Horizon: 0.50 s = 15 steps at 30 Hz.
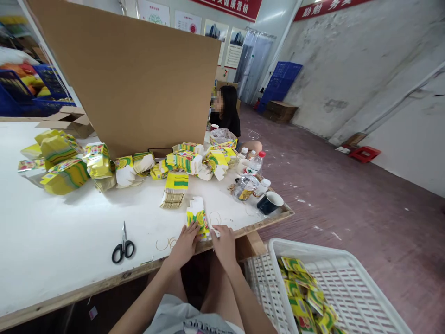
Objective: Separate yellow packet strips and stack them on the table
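Note:
At the table's front edge lies a flattened yellow and green carton (197, 214) with white flaps. My left hand (187, 241) rests on its lower left part, fingers stretched out over the printed face. My right hand (224, 242) is closed at the carton's right side, its thumb and fingers on a white flap. A banded-looking stack of flat yellow cartons (175, 188) lies just beyond. To the left of my hands is a pair of black-handled scissors (123, 248), with loose rubber bands (170, 242) between.
Bundles of yellow cartons (186, 160) line a tall cardboard sheet (139, 79). Bottles, a plastic jar (245, 188) and a dark mug (270, 202) crowd the right corner. A white basket (333, 250) holding yellow cartons (306, 297) stands below right. Another person (229, 111) sits behind.

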Each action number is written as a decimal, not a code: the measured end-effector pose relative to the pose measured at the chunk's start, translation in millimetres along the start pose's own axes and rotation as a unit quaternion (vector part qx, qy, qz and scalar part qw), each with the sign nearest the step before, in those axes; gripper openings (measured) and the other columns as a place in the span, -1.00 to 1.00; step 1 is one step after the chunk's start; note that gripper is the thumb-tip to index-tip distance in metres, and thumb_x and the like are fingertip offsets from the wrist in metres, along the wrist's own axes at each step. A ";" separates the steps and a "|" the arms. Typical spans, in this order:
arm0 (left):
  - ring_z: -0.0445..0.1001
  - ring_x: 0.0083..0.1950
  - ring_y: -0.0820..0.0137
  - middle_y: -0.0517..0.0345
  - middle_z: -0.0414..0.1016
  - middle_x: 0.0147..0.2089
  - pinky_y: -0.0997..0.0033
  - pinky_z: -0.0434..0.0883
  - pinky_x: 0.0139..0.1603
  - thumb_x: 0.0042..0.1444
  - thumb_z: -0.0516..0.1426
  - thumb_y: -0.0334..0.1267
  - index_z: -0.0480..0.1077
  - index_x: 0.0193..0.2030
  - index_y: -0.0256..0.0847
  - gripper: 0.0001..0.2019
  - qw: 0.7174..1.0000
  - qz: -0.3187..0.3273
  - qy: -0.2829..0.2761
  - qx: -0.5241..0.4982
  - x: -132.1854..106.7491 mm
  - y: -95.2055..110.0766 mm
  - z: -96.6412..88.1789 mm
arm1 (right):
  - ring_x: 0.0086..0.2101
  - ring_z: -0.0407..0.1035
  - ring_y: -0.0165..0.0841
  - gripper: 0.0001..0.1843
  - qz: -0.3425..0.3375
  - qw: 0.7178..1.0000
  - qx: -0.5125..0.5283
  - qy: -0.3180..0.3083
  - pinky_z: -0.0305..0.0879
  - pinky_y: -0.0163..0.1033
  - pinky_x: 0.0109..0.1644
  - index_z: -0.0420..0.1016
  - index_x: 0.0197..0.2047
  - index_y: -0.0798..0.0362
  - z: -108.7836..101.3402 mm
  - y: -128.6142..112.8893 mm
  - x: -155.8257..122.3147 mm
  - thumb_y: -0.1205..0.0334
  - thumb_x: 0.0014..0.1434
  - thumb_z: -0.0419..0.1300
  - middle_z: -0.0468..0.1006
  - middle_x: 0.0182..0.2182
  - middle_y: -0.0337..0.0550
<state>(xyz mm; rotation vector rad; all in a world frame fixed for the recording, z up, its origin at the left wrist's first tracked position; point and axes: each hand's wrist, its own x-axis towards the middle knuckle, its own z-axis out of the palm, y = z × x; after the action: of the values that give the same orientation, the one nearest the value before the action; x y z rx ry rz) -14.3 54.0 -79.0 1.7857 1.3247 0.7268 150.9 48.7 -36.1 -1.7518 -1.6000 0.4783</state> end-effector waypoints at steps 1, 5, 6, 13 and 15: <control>0.06 0.45 0.17 -0.14 0.23 0.38 -0.09 -0.12 0.44 0.17 0.02 -0.42 0.35 0.21 -0.25 -0.56 1.000 0.002 0.003 -0.012 -0.6 1.0 -1.0 | -0.18 0.43 -0.09 -0.90 0.011 1.000 0.003 -0.004 0.24 -0.04 0.00 0.59 -0.36 0.04 14.8 -3.8 5.4 0.26 0.07 0.23 0.62 -0.31 0.02; 0.12 0.43 0.14 -0.11 0.28 0.35 -0.08 -0.15 0.45 0.11 0.10 -0.41 0.41 0.15 -0.20 -0.57 0.996 0.005 0.032 -0.086 -4.4 5.0 -7.5 | -0.15 0.42 -0.03 -0.95 0.052 0.998 0.044 -0.004 0.25 -0.04 -0.06 0.50 -0.43 0.05 39.7 -9.6 19.7 0.26 0.02 0.25 0.60 -0.32 0.09; 0.15 0.41 0.14 -0.10 0.31 0.34 -0.07 -0.15 0.45 0.10 0.12 -0.39 0.41 0.15 -0.18 -0.57 0.993 0.004 0.043 -0.111 -5.7 6.5 -9.0 | -0.18 0.44 -0.06 -0.92 0.059 0.996 0.065 -0.007 0.28 -0.07 -0.09 0.47 -0.42 0.05 38.8 -9.0 21.3 0.23 0.03 0.24 0.60 -0.34 0.06; 0.13 0.42 0.13 -0.15 0.18 0.41 0.05 0.14 0.38 0.20 0.07 0.06 0.10 0.35 -0.19 -0.35 0.929 -0.030 0.110 -0.352 -10.1 33.0 -18.4 | -0.47 0.47 -0.26 -0.58 0.085 0.960 0.264 -0.040 0.39 -0.18 -0.36 0.39 -0.13 0.07 1.4 -10.2 5.8 -0.12 0.16 0.15 0.62 -0.45 -0.12; 0.37 0.27 0.08 -0.21 0.40 0.26 0.07 0.33 0.24 0.17 0.08 0.15 0.24 0.27 -0.24 -0.35 0.905 -0.033 0.069 -0.418 -11.3 44.8 -21.3 | -0.49 0.48 -0.27 -0.52 0.084 0.945 0.310 -0.065 0.42 -0.17 -0.36 0.40 -0.12 0.08 -8.0 -15.8 -4.2 -0.17 0.14 0.18 0.63 -0.45 -0.11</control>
<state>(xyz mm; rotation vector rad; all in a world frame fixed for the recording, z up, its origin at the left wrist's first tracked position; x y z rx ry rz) -12.1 41.7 -29.6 1.0020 0.9246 1.1793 144.4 42.4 -20.2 -1.3882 -1.1988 1.0701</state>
